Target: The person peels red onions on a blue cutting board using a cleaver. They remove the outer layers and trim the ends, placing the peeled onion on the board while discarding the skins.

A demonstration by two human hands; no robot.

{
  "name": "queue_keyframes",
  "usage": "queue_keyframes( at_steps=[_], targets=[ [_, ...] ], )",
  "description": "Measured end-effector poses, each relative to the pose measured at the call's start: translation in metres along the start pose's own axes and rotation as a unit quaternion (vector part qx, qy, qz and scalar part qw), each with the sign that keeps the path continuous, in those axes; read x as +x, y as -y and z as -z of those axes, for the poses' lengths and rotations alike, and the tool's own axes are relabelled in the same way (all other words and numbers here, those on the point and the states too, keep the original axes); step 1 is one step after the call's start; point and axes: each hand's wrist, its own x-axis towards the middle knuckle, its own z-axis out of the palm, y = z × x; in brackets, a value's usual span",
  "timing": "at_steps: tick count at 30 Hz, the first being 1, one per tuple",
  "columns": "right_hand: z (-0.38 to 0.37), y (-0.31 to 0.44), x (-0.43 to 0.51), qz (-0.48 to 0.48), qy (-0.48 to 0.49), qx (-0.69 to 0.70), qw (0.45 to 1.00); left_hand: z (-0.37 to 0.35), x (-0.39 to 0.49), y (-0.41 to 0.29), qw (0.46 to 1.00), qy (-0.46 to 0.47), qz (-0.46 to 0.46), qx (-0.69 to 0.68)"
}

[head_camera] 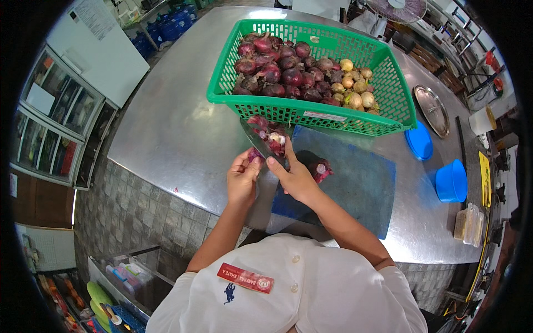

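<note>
My right hand [297, 177] grips a kitchen knife [257, 140], its thumb against the blade, which points away and to the left. Just left of the blade, my left hand [243, 177] pinches a purple piece of red onion [254, 155], mostly covered by the fingers. Beyond the knife lies a pile of red onion skins and trimmings [275, 140], partly hidden by blade and hand. A red onion with a cut end [321, 169] rests on the blue cutting board [354, 187], to the right of my right hand.
A green plastic basket [266, 100] of red onions [291, 77] and smaller yellow onions [354, 100] stands behind the board on the steel table [166, 108]. Rightward are a blue lid [419, 141], a blue tub [452, 182], a metal lid [432, 110] and clear containers [469, 224].
</note>
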Motion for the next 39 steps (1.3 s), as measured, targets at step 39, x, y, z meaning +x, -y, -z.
queue_keyframes(
  at_steps=[39],
  targets=[
    [-0.005, 0.001, -0.04, 0.226, -0.033, 0.146, 0.963, -0.027, -0.023, -0.017, 0.884, 0.028, -0.323, 0.336]
  ],
)
